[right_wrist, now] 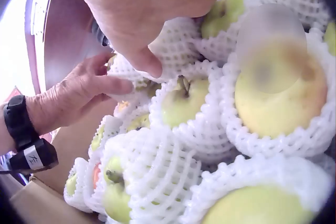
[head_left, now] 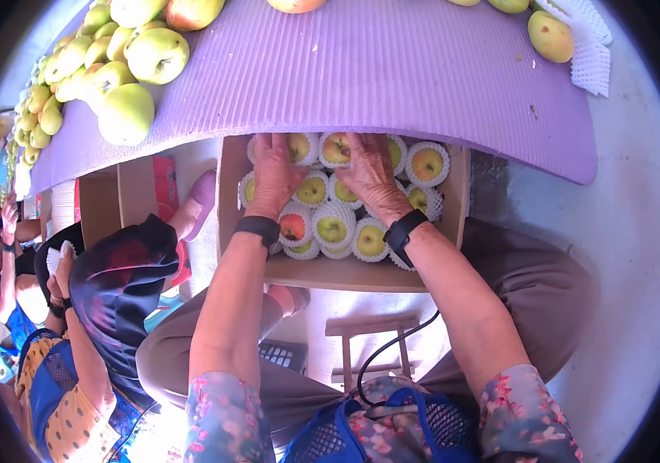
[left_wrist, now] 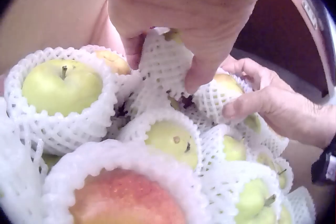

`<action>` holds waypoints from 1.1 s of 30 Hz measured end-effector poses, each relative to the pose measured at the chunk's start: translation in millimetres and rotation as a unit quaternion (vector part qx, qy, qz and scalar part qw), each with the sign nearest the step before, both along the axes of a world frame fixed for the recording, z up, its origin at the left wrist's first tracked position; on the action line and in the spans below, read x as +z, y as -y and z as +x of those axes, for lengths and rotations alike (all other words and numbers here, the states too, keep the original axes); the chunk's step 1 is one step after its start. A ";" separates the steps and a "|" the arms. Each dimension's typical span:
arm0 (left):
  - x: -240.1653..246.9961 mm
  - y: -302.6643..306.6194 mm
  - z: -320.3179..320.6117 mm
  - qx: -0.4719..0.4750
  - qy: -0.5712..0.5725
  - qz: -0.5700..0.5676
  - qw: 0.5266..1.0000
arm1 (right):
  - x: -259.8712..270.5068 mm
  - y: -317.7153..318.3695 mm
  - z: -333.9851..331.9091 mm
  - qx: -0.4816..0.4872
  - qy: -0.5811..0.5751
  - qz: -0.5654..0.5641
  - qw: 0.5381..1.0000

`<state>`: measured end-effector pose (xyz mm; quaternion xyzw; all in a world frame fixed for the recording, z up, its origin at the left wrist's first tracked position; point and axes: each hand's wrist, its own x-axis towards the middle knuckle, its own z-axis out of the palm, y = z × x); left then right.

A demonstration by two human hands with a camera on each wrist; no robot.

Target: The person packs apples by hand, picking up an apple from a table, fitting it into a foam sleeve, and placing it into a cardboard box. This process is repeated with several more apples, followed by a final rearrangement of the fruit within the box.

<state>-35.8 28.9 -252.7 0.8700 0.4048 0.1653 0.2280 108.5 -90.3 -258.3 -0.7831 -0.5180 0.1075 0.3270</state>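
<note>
Both hands reach into a cardboard box [head_left: 345, 275] of apples in white foam nets. My left hand [head_left: 272, 181] grips a netted apple [left_wrist: 165, 61] between thumb and fingers, as the left wrist view shows from close by. Beside it, my right hand [head_left: 372, 177] holds another netted apple [right_wrist: 176, 43] from above, thumb bent down along its net. Fingertips of both hands are partly hidden behind the apples. Around them sit more netted apples, among them a red-cheeked one [head_left: 292, 226] and a green one [head_left: 331, 229] near the box's front side.
A purple ribbed mat [head_left: 345, 77] overhangs the box's far side. Loose apples [head_left: 125, 114] are heaped on its left, with foam nets [head_left: 590, 65] at its far right. Another person's hand [head_left: 62, 266] holds a white net at left. A small stool [head_left: 372, 328] stands below.
</note>
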 end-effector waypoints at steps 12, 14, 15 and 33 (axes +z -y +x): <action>6.1 5.7 -7.7 -0.004 -0.040 -0.011 0.999 | 9.0 6.3 -4.0 -0.002 0.042 0.023 0.999; 8.5 7.1 -6.3 0.009 -0.054 -0.013 0.998 | 10.2 6.4 -4.0 -0.004 0.042 0.018 0.999; 9.5 9.1 -6.3 0.016 -0.062 -0.015 0.998 | 9.5 7.8 -4.6 -0.004 0.041 0.014 0.999; 20.6 4.2 6.1 0.016 -0.122 0.019 0.992 | 9.7 -1.4 -2.9 0.009 0.118 -0.013 0.993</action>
